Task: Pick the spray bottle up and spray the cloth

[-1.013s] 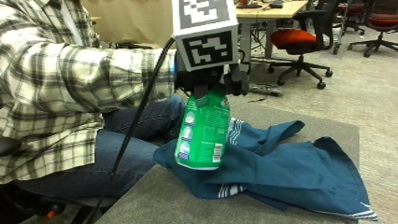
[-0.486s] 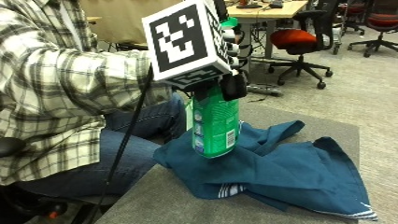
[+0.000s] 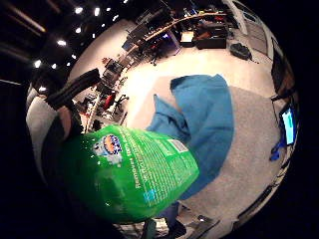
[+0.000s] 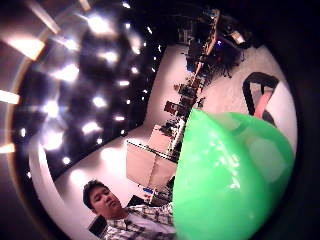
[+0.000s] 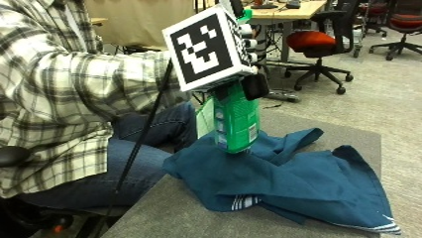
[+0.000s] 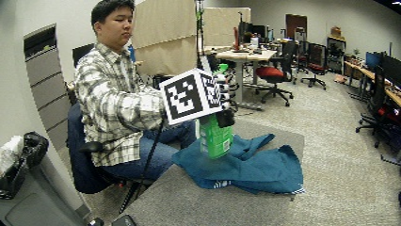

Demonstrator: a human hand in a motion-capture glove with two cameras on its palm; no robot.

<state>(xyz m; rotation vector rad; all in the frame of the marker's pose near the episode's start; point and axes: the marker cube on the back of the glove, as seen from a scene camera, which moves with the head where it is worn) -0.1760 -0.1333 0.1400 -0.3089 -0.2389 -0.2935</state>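
In the outside view my gloved right hand [image 5: 253, 86] grips the neck of a green spray bottle [image 5: 235, 124] and holds it nearly upright, its base just over the near-left folds of a crumpled blue cloth [image 5: 303, 183]. The cloth lies spread on the grey table [image 5: 165, 215]. The wide outside view shows the same: hand [image 6: 224, 115], bottle [image 6: 216, 137], cloth [image 6: 253, 167]. The bottle [image 3: 129, 174] fills much of the little finger side palm view, with the cloth [image 3: 207, 119] beyond it on the table [image 3: 249, 149]. Only the bottle's green shoulder [image 4: 225, 175] shows in the thumb side palm view.
The person sits at the table's left edge, knees [image 5: 151, 134] close to the cloth. Bare grey tabletop lies in front of the cloth and at the far right corner [image 5: 356, 136]. A red office chair [image 5: 320, 42] and desks stand behind on the floor.
The hand has turned the bottle from a tilt, base toward the person, to nearly upright and carried it slightly right over the cloth. The cloth has not moved.
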